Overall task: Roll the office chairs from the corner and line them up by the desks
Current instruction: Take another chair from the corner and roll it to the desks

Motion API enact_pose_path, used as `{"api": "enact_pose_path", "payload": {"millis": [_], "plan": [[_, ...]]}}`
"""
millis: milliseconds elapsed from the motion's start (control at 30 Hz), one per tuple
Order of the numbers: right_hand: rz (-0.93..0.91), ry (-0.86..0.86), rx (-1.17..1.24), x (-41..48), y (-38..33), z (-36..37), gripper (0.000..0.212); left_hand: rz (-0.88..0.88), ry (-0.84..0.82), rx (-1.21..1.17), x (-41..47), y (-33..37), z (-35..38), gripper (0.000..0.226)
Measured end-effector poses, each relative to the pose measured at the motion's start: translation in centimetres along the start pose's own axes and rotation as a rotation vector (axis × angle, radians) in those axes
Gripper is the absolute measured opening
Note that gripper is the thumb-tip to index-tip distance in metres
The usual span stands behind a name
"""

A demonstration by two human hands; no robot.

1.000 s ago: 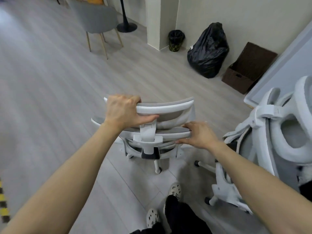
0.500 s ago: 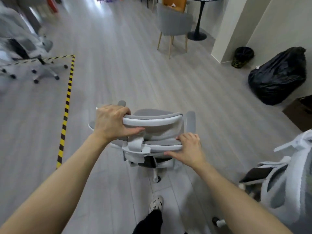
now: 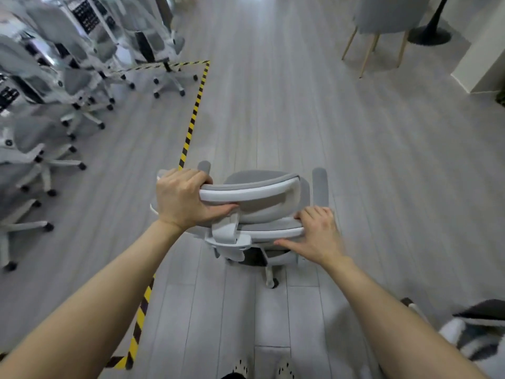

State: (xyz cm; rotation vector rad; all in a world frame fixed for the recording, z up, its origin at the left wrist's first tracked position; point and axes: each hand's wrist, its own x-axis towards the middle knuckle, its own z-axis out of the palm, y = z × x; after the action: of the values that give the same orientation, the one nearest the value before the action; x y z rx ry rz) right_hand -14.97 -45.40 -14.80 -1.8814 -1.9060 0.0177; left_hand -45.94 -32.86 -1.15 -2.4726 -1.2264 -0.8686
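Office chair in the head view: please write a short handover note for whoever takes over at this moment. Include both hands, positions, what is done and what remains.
Left grip holds the headrest of the chair. Right grip holds the top edge of its backrest.
The chair stands on open floor at the yellow-black tape, mostly to its right.
Done: several chairs stand in a row left of the tape.
Left: roll this chair over to that row. Another chair shows at the lower right edge and probably waits too.
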Motion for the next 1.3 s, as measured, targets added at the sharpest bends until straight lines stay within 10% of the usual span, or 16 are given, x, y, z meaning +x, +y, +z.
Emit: {"api": "enact_pose_path", "payload": {"millis": [1300], "plan": [[-0.117, -0.042, 0.102, 36.3, -33.4, 23.5, 0.082, -0.057, 0.176, 0.077, 5.4, -52.9, 1.0, 0.075]]}}
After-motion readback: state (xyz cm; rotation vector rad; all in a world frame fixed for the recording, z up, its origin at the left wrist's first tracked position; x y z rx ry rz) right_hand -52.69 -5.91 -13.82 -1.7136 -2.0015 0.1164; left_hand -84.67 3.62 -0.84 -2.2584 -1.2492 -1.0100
